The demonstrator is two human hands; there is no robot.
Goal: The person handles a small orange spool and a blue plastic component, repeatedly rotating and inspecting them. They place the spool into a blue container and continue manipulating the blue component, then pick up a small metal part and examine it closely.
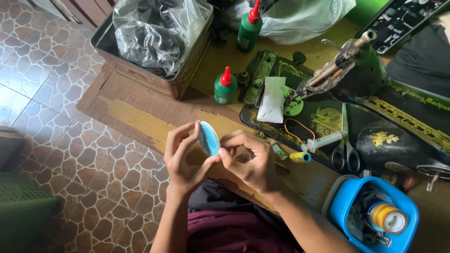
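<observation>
Left hand, right hand, pinching blue case

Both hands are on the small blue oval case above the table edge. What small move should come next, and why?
Probably pry with the right hand, whose thumb tip sits at the rim of the blue oval case, while the left hand pinches it upright and steady. Whether it is shut is unclear.

A small home sewing or repair corner — a black treadle-style sewing machine sits on a worn wooden worktop with scissors, green oil bottles, a thread spool in a blue tub — above a patterned tile floor.
</observation>
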